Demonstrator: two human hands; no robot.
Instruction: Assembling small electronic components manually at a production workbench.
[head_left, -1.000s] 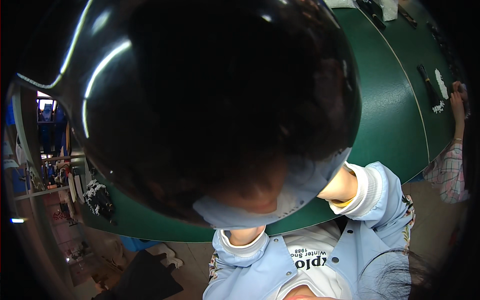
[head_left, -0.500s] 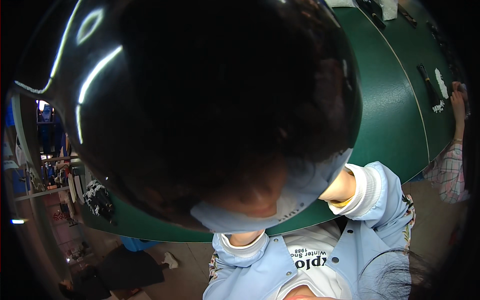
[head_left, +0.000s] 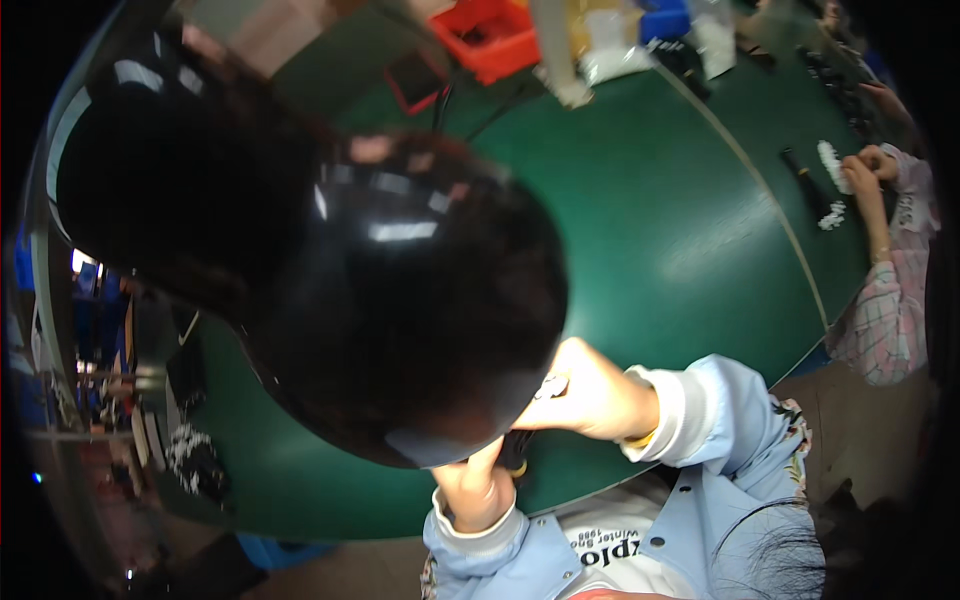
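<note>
Fingers of the left hand (head_left: 475, 492) and right hand (head_left: 590, 395) were mostly hidden behind a glossy black bulbous form (head_left: 420, 300).

How far they were closed, and on what, could not be told. The form's rounded lower end overlapped both hands in view, against the green worktop (head_left: 650, 240); whether they touched it was unclear. Between the hands, just beyond that end, showed a slim black piece (head_left: 515, 452) with a yellowish band, its upper part covered. The big form looked smooth and mirror-like, pinched at a waist, swelling into a second lobe toward the upper left, with pale highlights and a bluish reflection low down.
</note>
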